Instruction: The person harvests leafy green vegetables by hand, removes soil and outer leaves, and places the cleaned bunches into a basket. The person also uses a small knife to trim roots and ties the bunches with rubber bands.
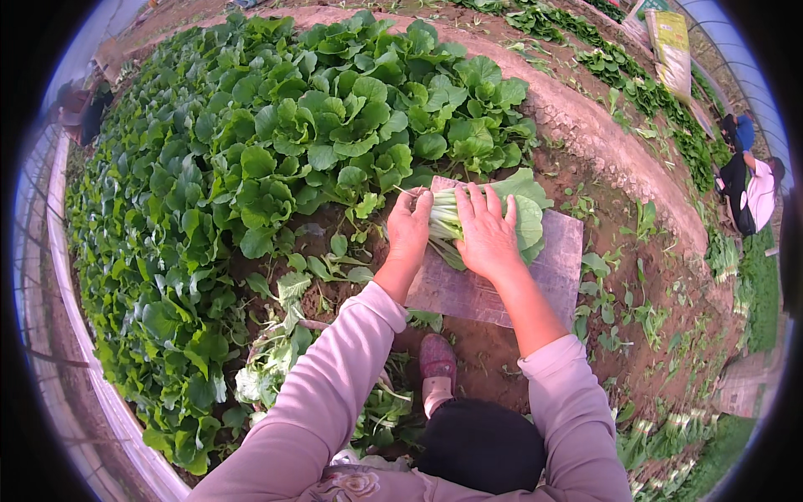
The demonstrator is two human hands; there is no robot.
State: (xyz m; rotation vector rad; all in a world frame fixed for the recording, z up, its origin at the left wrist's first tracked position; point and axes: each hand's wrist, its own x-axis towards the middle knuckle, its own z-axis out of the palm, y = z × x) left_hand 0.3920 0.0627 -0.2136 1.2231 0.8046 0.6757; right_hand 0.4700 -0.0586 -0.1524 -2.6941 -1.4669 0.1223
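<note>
A bunch of leafy greens with pale stems lies over a flat, worn board or sheet on the soil. At the root end of the bunch, my left hand has its fingers and thumb closed around the stems. My right hand rests flat across the stems from above, fingers spread a little, near where the leaves begin. The undersides of both hands are hidden. Thin roots or a stalk stick out beside my left thumb.
Dense growing greens fill the left and front. Loose plants lie by my foot. Tied bunches lie at the lower right. A yellow and white sack stands at the upper right; people are at the right edge.
</note>
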